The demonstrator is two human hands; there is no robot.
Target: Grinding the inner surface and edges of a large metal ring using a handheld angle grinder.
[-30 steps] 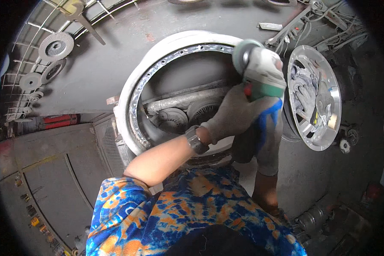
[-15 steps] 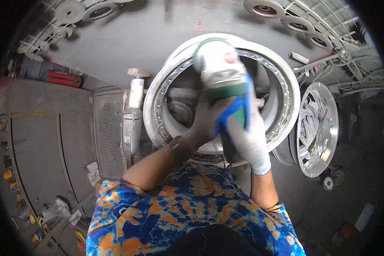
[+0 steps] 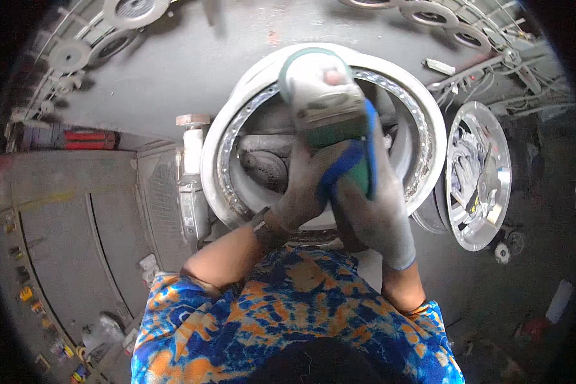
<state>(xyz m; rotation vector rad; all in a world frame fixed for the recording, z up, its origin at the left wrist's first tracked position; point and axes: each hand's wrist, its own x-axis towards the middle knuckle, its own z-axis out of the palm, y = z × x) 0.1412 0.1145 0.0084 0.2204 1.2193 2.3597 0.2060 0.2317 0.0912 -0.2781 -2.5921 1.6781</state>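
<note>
Both my hands, in pale work gloves with blue parts, hold a green angle grinder (image 3: 336, 131) with a silver head. My left hand (image 3: 306, 192) is wrapped round the left side of its body. My right hand (image 3: 381, 214) grips it from the right, lower down toward its dark rear end. The head and disc overlap the far edge of a large bare-metal wheel rim (image 3: 212, 150), which lies with its open side up beneath my arms. Blur keeps me from telling whether the disc touches the metal.
At left stands a grimy metal tool or fixture with a round cap (image 3: 192, 120). A second wheel (image 3: 500, 192) leans at right, holding grey gloves. Grinding discs (image 3: 134, 9) hang on wire racks at the back. A red cylinder (image 3: 91, 139) lies at far left.
The whole view has shifted and tilted slightly, so the rim sits a little farther left and up. The grinder stays over the rim's far edge, both hands keeping hold.
</note>
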